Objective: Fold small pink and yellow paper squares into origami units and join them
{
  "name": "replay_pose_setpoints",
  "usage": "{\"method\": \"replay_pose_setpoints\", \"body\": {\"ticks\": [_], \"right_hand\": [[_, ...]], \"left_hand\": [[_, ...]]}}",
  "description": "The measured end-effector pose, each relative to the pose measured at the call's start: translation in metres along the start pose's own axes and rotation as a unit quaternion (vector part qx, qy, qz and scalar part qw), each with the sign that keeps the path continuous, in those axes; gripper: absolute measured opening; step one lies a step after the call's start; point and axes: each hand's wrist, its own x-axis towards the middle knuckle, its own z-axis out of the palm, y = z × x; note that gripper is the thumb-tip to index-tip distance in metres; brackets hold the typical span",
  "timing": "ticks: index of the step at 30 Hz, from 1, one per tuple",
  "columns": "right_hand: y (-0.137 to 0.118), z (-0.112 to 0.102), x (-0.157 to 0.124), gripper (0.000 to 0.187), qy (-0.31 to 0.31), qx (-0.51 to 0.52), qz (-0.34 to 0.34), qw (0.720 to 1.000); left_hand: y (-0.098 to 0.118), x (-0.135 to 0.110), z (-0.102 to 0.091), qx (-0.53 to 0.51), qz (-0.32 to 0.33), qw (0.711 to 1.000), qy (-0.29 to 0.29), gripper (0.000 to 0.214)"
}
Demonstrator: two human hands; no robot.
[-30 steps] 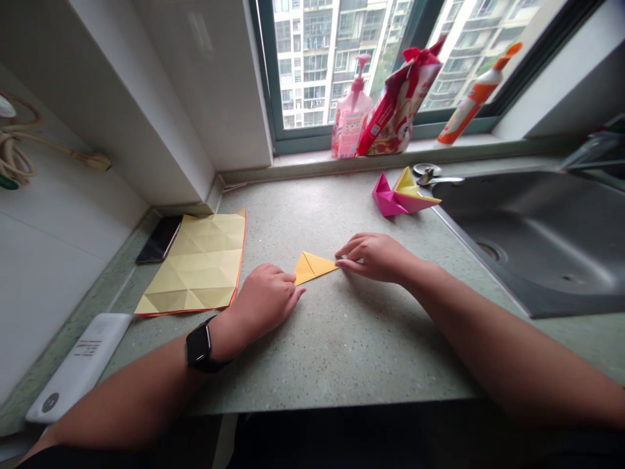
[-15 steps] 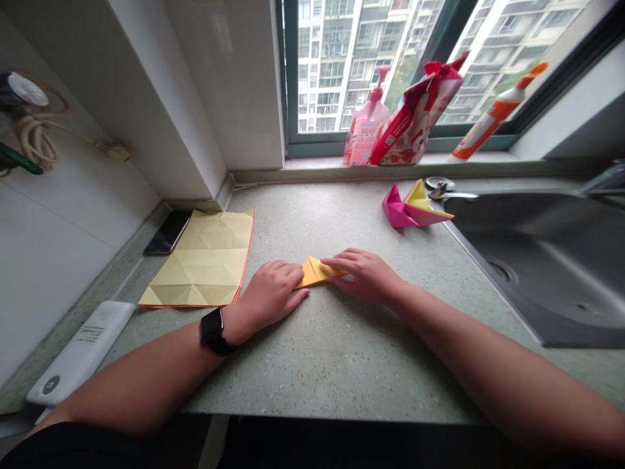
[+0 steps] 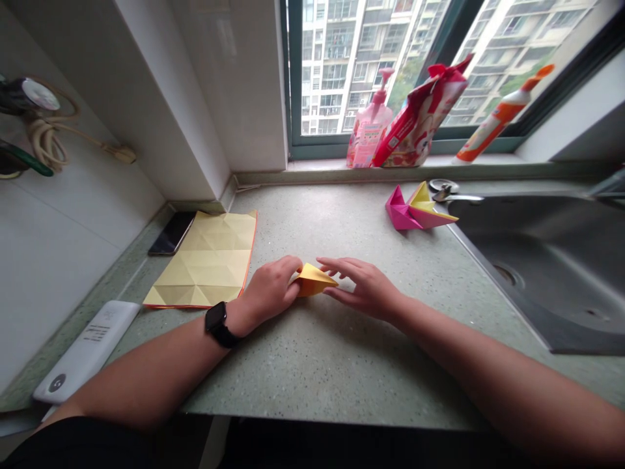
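A small folded piece of yellow-orange paper [image 3: 315,281] is tilted up off the countertop, its point toward the right. My left hand [image 3: 274,286] pinches its left end between thumb and fingers. Close by its right tip is my right hand [image 3: 359,283], thumb and fingers apart around the point; whether the thumb touches the paper I cannot tell. Beside my left wrist lie creased pale-yellow sheets [image 3: 208,251] with orange edges. A pink and yellow origami piece [image 3: 415,212] stands near the sink.
A phone [image 3: 172,233] lies partly beside the sheets, with a white device [image 3: 88,348] nearer me. At right is a steel sink [image 3: 547,273]. A pink pump bottle [image 3: 370,133], a red bag [image 3: 422,117] and an orange-white bottle [image 3: 495,124] line the windowsill.
The folded paper was flat on the counter under both hands; now it is tilted up in my left hand's pinch. The fingers of my right hand have come off its top.
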Motion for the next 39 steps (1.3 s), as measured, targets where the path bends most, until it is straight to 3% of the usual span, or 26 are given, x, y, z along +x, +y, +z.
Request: {"method": "replay_pose_setpoints", "body": {"ticks": [4, 9, 14, 20, 26, 31, 39], "right_hand": [[-0.002, -0.001, 0.001, 0.064, -0.002, 0.063, 0.034, 0.997], [-0.007, -0.003, 0.003, 0.049, -0.031, 0.114, 0.123, 0.985], [-0.013, -0.001, 0.004, 0.049, -0.044, 0.102, 0.18, 0.977], [-0.011, 0.001, 0.004, 0.041, -0.026, 0.128, 0.163, 0.978], [-0.007, 0.0, 0.005, 0.042, 0.004, 0.129, 0.131, 0.983], [-0.004, 0.001, 0.005, 0.043, 0.012, 0.125, 0.113, 0.986], [-0.007, -0.004, 0.008, 0.032, 0.019, 0.17, 0.126, 0.977]], "left_hand": [[0.004, -0.001, -0.001, -0.118, -0.031, 0.992, 0.027, 0.01], [0.005, 0.0, 0.001, -0.221, -0.039, 0.973, 0.06, 0.013], [0.002, 0.001, 0.007, -0.275, -0.028, 0.957, 0.088, 0.012], [0.004, 0.0, 0.006, -0.322, 0.011, 0.946, 0.038, 0.012], [0.001, -0.001, 0.005, -0.305, -0.031, 0.952, 0.016, 0.027], [0.0, 0.0, 0.002, -0.303, -0.024, 0.952, -0.021, 0.041], [-0.003, 0.002, 0.004, -0.364, -0.03, 0.93, -0.043, 0.043]]}}
